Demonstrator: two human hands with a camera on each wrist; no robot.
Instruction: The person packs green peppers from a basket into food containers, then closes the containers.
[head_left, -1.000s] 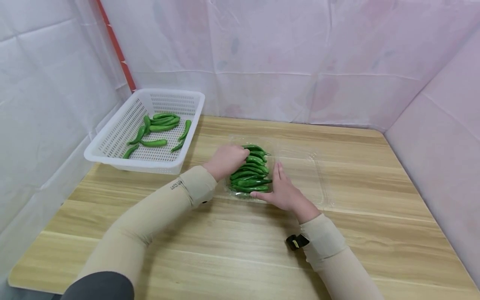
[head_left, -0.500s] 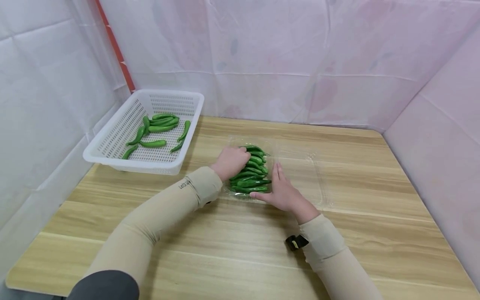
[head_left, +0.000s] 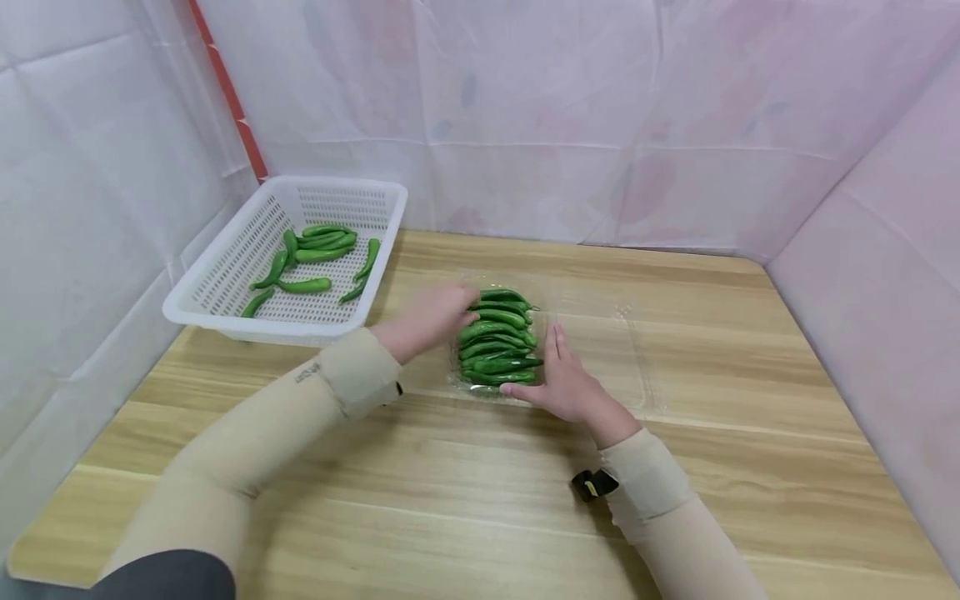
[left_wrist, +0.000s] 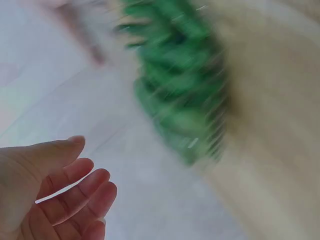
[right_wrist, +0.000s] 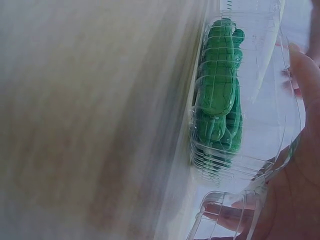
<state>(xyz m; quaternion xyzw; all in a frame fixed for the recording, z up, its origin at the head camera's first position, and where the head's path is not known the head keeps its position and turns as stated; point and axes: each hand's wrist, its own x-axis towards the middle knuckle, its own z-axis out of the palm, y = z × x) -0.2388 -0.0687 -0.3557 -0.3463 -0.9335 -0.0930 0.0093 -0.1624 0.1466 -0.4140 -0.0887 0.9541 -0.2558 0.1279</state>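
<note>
Several green chili peppers (head_left: pixel 495 337) lie side by side in a clear plastic clamshell box (head_left: pixel 454 377); its lid (head_left: pixel 637 367) is folded flat to the right. My left hand (head_left: pixel 435 317), blurred, is at the box's left side. Nothing is between the relaxed, parted fingers of my left hand (left_wrist: pixel 65 195) in the left wrist view. Along the box's right side my right hand (head_left: pixel 566 383) rests with straight fingers, its thumb stretched across the near right corner. In the right wrist view, peppers (right_wrist: pixel 217 80) show through the ribbed wall and my right hand (right_wrist: pixel 295 185) touches the rim.
A white perforated basket (head_left: pixel 180 310) stands at the back left of the wooden table (head_left: pixel 465 500). Inside it lie several more green peppers (head_left: pixel 322 254). White sheeting (head_left: pixel 525 108) hangs behind the table and along both sides.
My left hand first reached over the peppers in the box, then drew back left off them, uncovering more of the row. My right hand has stayed in place.
</note>
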